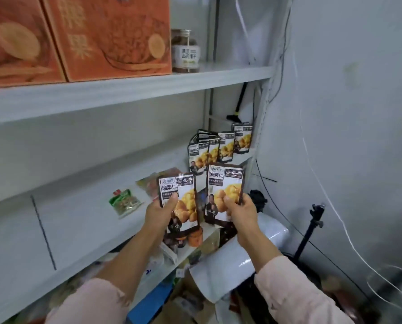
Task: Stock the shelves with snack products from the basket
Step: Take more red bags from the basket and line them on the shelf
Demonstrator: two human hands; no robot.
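Head view: left hand [160, 212] has thumb and fingers clamped on the lower part of one chestnut pouch [178, 200]; right hand [241, 212] is clamped likewise on a second pouch [225, 191]. Both are held upright, apart, in front of the middle shelf [83, 213]. A row of matching pouches [218, 146] stands at the shelf's far right end. Basket not identifiable. Suggested placement: set each upright, label outward, just beside the row's near end, one at a time to avoid toppling.
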